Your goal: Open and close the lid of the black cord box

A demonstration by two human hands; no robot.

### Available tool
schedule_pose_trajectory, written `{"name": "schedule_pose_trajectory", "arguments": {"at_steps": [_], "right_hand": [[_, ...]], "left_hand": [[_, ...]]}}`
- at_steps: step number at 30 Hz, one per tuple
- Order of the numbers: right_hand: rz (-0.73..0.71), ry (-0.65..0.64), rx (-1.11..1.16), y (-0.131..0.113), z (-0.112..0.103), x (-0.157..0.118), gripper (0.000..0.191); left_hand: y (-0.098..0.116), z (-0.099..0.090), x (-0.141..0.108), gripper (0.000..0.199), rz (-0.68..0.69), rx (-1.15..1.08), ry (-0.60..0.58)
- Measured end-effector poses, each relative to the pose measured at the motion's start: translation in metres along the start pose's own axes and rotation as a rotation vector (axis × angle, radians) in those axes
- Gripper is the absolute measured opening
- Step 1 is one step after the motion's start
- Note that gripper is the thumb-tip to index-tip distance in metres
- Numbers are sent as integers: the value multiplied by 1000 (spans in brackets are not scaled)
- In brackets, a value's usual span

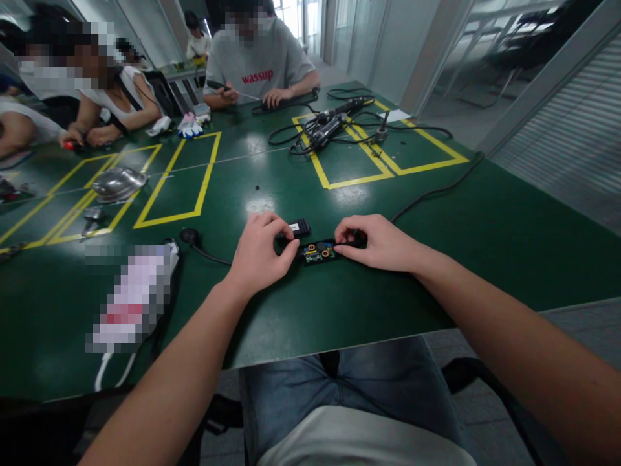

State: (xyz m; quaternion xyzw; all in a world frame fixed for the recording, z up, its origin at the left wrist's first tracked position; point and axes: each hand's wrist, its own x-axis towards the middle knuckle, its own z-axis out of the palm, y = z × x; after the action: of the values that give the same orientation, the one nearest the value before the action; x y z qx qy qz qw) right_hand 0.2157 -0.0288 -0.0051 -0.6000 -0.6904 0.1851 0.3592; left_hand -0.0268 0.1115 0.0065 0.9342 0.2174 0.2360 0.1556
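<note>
In the head view, an opened black power adapter [315,260] lies on the green table in front of me, its circuit board [319,250] with copper coils facing up. My left hand [262,254] pinches the adapter's left end between thumb and fingers. At the opposite end, the thumb and curled fingers of my right hand [373,243] close on its right edge, where the cable side is partly hidden. Just behind the board sits a black cover piece [301,227] with a white label. A black plug [190,237] on a cord lies left of my left hand.
A phone-like slab [133,294], blurred out, with a white cable is at left. Farther back are a shiny metal shell [119,184], black cabled tools [327,129], gloves [190,125] and yellow tape outlines [201,188]. A co-worker [262,58] sits opposite; others sit left.
</note>
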Motion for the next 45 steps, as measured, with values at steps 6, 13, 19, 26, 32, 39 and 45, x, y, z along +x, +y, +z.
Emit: {"name": "schedule_pose_trajectory", "arguments": {"at_steps": [6, 13, 19, 26, 32, 39, 45], "right_hand": [[-7, 18, -20, 0, 3, -1, 8], [-20, 28, -28, -1, 3, -1, 10], [-60, 45, -2, -1, 1, -2, 10], [-44, 62, -13, -3, 1, -2, 11], [-19, 67, -22, -4, 0, -2, 13], [-43, 65, -32, -4, -1, -3, 13], [-74, 67, -51, -2, -1, -3, 11]], "left_hand": [[7, -1, -4, 6, 49, -54, -244], [8, -1, -4, 9, 46, -57, -226], [8, -3, -4, 12, 71, -97, -188], [7, -2, -4, 13, 91, -117, -158], [8, -4, -4, 13, 97, -117, -139], [6, -3, -4, 10, 105, -144, -151], [7, -5, -4, 10, 104, -139, -167]]}}
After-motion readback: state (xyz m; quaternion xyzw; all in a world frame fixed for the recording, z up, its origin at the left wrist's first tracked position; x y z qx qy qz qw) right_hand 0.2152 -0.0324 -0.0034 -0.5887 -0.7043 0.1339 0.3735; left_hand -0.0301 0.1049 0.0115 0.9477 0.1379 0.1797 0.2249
